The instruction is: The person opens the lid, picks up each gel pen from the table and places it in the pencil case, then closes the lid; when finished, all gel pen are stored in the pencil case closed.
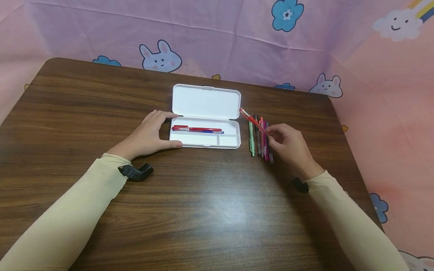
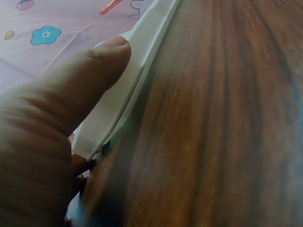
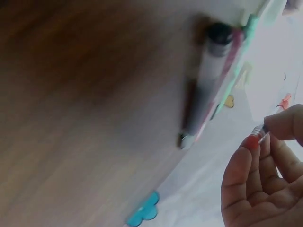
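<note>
Red pen (image 1: 252, 121), in the head view, is pinched by the right hand (image 1: 291, 146) over at least five loose pens (image 1: 262, 143); one white case (image 1: 206, 101) contains two further pens (image 1: 196, 129), labels illegible. The left hand (image 1: 149, 132) holds its end, thumb and forefinger spread. Left wrist: thumb against the case. Right wrist: fingertips pinching the pen.

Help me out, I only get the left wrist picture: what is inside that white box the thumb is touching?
Observer: The head view shows a red pen and a blue pen lying in the back compartment of the white box.
Visitor: Oh, nice! My picture doesn't show the other hand at all. What is it holding?
Observer: The right hand pinches another red pen by one end.
</note>
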Demonstrator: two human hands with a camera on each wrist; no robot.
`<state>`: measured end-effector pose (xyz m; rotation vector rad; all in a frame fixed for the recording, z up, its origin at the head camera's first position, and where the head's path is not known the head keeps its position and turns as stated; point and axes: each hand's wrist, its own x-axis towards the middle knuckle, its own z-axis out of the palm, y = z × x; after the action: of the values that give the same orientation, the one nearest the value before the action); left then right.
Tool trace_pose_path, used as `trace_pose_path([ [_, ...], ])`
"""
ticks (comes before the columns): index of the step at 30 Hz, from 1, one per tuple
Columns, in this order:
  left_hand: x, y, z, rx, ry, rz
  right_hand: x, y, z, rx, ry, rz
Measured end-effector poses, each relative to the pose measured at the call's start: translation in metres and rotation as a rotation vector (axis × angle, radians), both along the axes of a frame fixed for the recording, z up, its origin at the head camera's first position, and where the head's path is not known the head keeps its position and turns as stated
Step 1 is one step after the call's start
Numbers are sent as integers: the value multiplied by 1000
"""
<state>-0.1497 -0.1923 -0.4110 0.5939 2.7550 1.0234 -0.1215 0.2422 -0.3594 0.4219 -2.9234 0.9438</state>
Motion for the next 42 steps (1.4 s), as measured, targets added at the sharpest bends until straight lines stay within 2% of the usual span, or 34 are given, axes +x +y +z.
trace_pose_path([
  [8,0,-1,-1,0,-6,2,-7,-32,7,31,-7,70],
  [20,-1,-1,-1,5,8,-7,-24,-84,10,113,25,221],
  [28,-2,-2,-3,7,18,-14,-39,-112,12,238,-95,235],
  [36,-3,-3,-4,19,32,-19,-55,-132,3,293,-143,284],
  [42,-2,-4,-4,16,21,-13,-61,-140,1,317,-172,325],
])
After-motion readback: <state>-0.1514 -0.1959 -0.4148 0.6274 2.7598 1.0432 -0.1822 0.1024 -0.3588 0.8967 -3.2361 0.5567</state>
